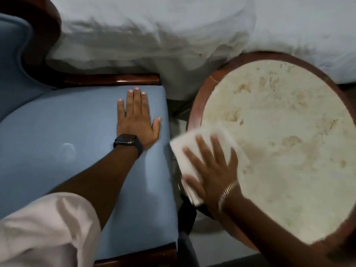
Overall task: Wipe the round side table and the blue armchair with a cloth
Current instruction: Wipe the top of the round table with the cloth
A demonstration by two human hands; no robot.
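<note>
Right hand [212, 170] wiping, left hand [137, 120] braced

White cloth [194, 149] lies pressed under the spread right fingers on the round bench's [279, 143] left edge, lower right of frame; left palm rests flat, empty, on the blue armchair [67, 132] seat, centre left

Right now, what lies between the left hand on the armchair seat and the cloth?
In the head view, only bare blue armchair seat edge and a narrow gap of floor separate the left hand from the cloth.

Left hand [136, 120] flat, fingers spread, on the blue armchair [77, 132] seat, right hand [212, 168] pressing a folded white cloth [192, 143] on the round tabletop [285, 135] edge, white bedding [154, 31] behind
</note>
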